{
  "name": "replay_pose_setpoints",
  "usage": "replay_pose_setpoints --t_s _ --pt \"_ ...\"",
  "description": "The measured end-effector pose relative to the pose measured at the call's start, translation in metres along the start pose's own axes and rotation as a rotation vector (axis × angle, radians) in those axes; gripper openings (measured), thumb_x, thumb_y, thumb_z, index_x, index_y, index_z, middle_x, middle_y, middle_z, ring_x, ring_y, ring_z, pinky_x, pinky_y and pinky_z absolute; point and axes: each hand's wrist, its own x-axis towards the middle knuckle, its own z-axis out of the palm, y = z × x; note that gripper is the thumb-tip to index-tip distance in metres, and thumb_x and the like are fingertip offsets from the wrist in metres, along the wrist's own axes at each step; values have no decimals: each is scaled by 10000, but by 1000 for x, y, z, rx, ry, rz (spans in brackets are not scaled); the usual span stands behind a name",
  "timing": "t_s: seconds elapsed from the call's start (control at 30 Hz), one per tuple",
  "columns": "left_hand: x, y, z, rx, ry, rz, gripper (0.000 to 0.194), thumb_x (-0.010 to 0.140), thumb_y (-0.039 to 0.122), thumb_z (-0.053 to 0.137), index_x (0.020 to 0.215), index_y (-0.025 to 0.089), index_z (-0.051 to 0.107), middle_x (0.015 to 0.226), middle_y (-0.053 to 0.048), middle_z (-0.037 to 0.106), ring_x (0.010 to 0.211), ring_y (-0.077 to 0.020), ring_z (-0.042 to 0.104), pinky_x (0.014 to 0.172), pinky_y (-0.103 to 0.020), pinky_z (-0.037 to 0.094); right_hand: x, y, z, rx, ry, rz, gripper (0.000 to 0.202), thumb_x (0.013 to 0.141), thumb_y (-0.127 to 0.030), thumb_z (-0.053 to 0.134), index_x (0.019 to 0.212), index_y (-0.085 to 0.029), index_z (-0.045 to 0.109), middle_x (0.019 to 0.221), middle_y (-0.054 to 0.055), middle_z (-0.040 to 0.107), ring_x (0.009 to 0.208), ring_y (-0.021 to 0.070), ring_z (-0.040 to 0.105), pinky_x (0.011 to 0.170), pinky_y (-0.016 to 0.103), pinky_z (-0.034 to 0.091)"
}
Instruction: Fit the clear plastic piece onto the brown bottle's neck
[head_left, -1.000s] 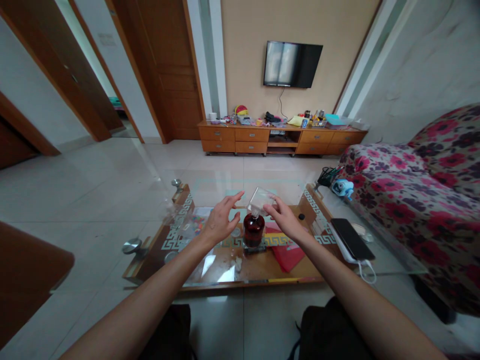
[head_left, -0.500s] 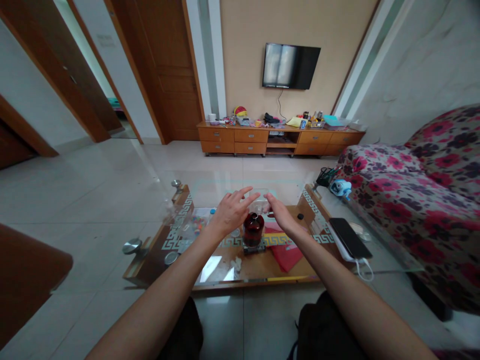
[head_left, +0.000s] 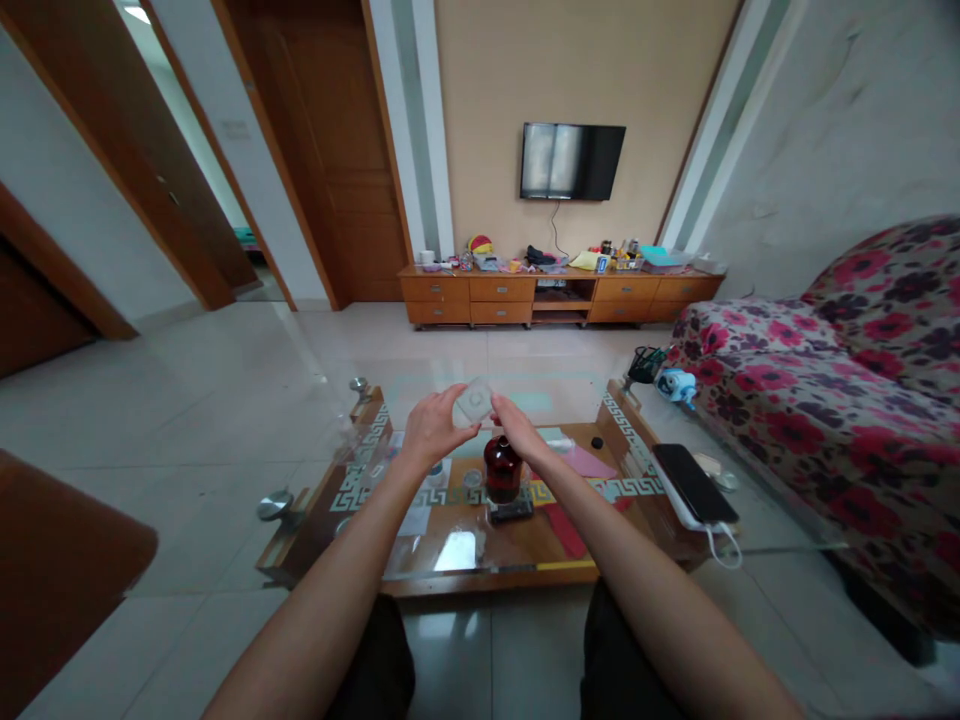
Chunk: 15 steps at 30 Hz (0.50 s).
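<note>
Between my hands, above the glass table, is a clear, roundish container point(head_left: 474, 401). My left hand point(head_left: 435, 425) grips its left side, thumb at its lower edge. The fingertips of my right hand point(head_left: 514, 425) press on its right edge. Just below my right hand a dark red-brown bottle point(head_left: 502, 470) stands upright on the table; the hand partly covers its top. A small black object point(head_left: 512, 511) lies in front of the bottle.
The glass table point(head_left: 420, 572) carries a black phone point(head_left: 694, 480) with a white cable at the right. A mesh pen holder point(head_left: 643, 364) and a blue-white object point(head_left: 676, 386) stand behind it. A flowered sofa point(head_left: 787, 350) borders the right side.
My hands have moved left, and the clear container is now tilted with its round face towards me. The view has shifted slightly upward.
</note>
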Motion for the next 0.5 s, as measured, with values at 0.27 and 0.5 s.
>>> replay_pose_setpoints --t_s 0.27,0.5 --pt "-33 -53 -28 311 -235 -431 740 762 705 742 1292 205 615 1107 -169 750 1074 -374 706 890 -409 505 -15 -17 5 0 -57 -59 649 1027 -707 395 1251 -197 728 1319 137 719 1239 284 644 1121 439 447" --pt "-59 -79 -36 368 -374 -466 743 746 782 694 1180 181 642 1093 -206 754 1040 -385 722 846 -406 515 -35 -9 -15 -179 -178 -124 652 917 -671 663 1352 -186 694 1360 160 698 1246 309 654 1108 456 472"
